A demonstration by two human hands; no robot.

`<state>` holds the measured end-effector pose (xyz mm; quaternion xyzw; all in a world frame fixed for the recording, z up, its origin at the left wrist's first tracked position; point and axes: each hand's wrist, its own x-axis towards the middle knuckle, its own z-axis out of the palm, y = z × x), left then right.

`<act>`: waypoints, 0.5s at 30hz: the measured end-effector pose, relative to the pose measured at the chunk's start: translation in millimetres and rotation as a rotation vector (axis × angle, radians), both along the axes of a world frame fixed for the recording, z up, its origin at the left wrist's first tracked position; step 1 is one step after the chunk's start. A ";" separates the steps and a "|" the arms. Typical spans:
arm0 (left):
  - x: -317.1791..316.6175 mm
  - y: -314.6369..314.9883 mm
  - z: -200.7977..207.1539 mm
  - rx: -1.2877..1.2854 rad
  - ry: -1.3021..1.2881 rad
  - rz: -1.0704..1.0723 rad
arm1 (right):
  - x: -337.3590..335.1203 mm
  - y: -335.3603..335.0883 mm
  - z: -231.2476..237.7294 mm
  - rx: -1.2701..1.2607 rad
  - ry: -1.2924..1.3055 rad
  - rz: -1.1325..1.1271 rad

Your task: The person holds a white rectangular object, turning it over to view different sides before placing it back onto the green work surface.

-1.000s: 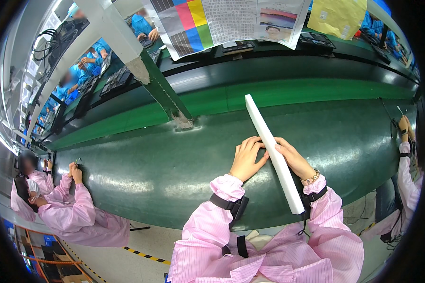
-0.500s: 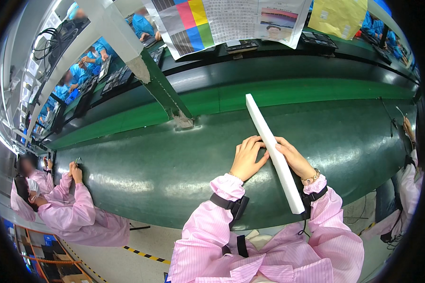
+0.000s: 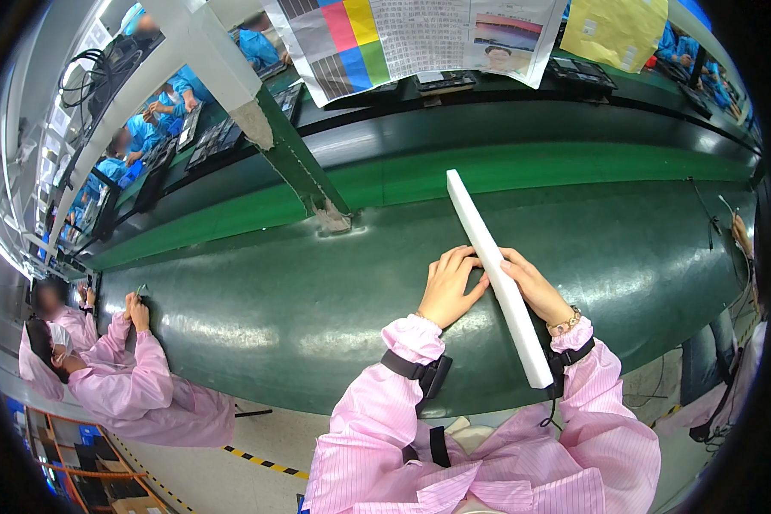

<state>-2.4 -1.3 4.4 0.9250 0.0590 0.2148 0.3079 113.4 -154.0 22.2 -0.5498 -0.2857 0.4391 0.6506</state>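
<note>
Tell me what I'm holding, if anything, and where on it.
A long white bar, between your left hand and right hand, at its long sides near the middle. Any grip underneath is hidden.

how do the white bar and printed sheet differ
The white bar is long and narrow; the printed sheet is broad. The bar is plain; the sheet carries coloured blocks and text. The bar sits between the left hand and right hand; the sheet is clear of both. Both show white.
</note>
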 end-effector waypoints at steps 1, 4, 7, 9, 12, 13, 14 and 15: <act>0.1 0.0 0.1 0.000 0.000 0.001 | -0.3 0.0 1.5 0.000 0.000 0.001; 0.0 -0.4 1.6 -0.010 -0.004 0.000 | -1.1 -0.2 5.5 -0.005 0.018 0.014; -0.5 -0.3 2.4 -0.004 -0.001 0.001 | -1.4 0.3 4.6 0.003 0.023 0.007; 0.0 0.3 0.4 -0.004 -0.005 0.000 | -1.9 0.4 5.7 0.007 0.020 0.006; 0.1 -0.1 1.5 -0.001 -0.002 0.001 | -1.3 0.4 4.7 0.001 0.016 0.005; 0.1 -0.1 1.3 0.000 -0.002 0.001 | -1.1 0.4 4.1 0.001 0.016 0.005; 0.1 0.0 0.7 0.002 -0.003 0.002 | -0.8 0.3 3.4 0.002 0.013 0.006; 0.2 -0.1 0.3 0.004 -0.005 0.002 | -0.6 0.3 2.9 0.002 0.011 0.006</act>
